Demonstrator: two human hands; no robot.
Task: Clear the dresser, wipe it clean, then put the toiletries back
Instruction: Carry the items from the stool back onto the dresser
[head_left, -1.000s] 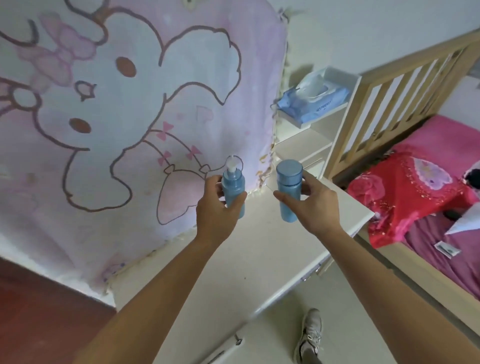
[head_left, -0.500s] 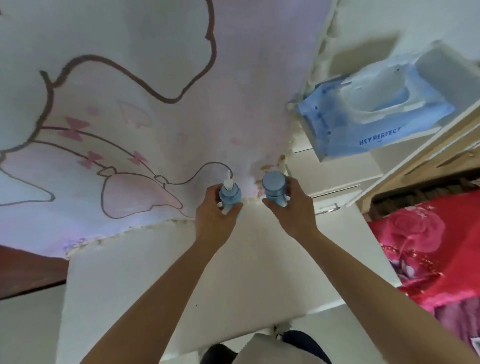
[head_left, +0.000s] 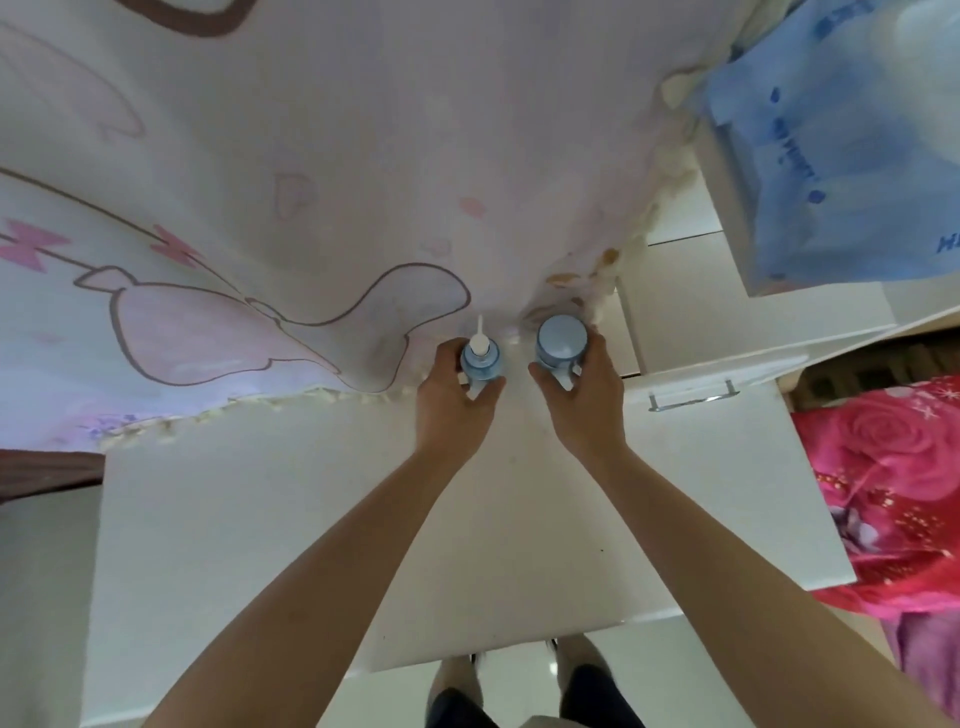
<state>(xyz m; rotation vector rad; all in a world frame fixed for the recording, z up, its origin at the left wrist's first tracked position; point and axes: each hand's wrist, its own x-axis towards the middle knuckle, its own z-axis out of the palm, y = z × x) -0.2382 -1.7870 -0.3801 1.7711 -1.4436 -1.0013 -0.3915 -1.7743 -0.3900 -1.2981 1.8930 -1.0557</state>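
Note:
I look straight down on the white dresser top (head_left: 291, 519). My left hand (head_left: 454, 400) grips a small blue pump bottle (head_left: 481, 359) with a white nozzle. My right hand (head_left: 582, 395) grips a blue bottle with a round flat cap (head_left: 562, 340). Both bottles stand upright side by side at the back of the dresser, just in front of the hanging pink cartoon cloth (head_left: 311, 182). Whether their bases touch the surface is hidden by my fingers.
A blue wet-wipes pack (head_left: 841, 156) lies on a white side shelf at the upper right. A small drawer with a metal handle (head_left: 693, 399) sits right of my hands. A red floral bedspread (head_left: 883, 493) is at the right. My feet show below the dresser's front edge.
Both hands carried the bottles down and toward the back of the dresser. My head has leaned forward, so the view now looks straight down.

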